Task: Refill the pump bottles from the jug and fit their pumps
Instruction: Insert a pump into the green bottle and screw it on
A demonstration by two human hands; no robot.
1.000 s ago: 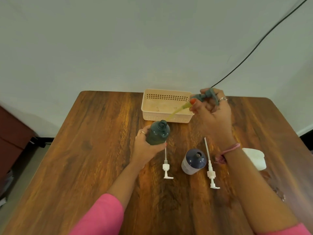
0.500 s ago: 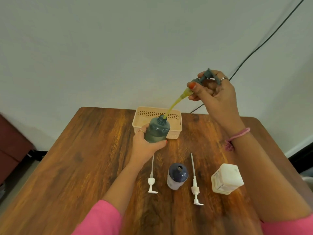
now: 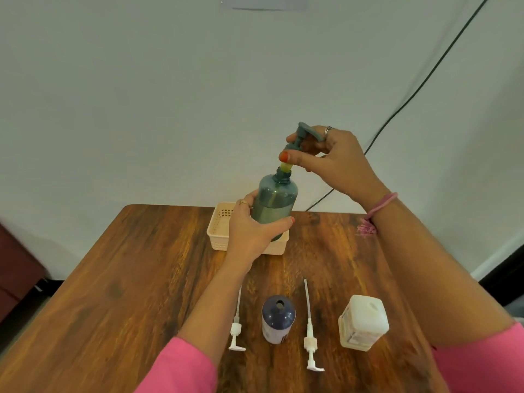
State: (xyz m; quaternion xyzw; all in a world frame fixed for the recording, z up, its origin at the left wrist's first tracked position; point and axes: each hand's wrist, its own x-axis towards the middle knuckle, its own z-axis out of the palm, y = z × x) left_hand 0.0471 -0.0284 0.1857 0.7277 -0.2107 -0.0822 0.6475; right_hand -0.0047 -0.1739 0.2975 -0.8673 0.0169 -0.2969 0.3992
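Observation:
My left hand point(image 3: 249, 231) grips the body of a teal pump bottle point(image 3: 274, 202), held upright above the table. My right hand point(image 3: 331, 157) holds the teal pump head point(image 3: 300, 137) just above the bottle's neck, with its yellowish tube mostly down inside the bottle. A dark blue bottle point(image 3: 278, 319) stands open near the front edge. A white pump point(image 3: 236, 330) lies to its left and a second white pump point(image 3: 310, 336) to its right. The white jug point(image 3: 363, 321) stands at the right, cap on.
A cream plastic basket point(image 3: 219, 231) sits at the back of the wooden table point(image 3: 127, 293), partly behind my left hand. A black cable point(image 3: 419, 83) runs down the wall behind. A dark cabinet point(image 3: 17, 273) stands on the left, off the table.
My right hand has swung the pump upright and lowered its tube into the teal bottle. The bottle has been lifted higher. The view has tilted upwards.

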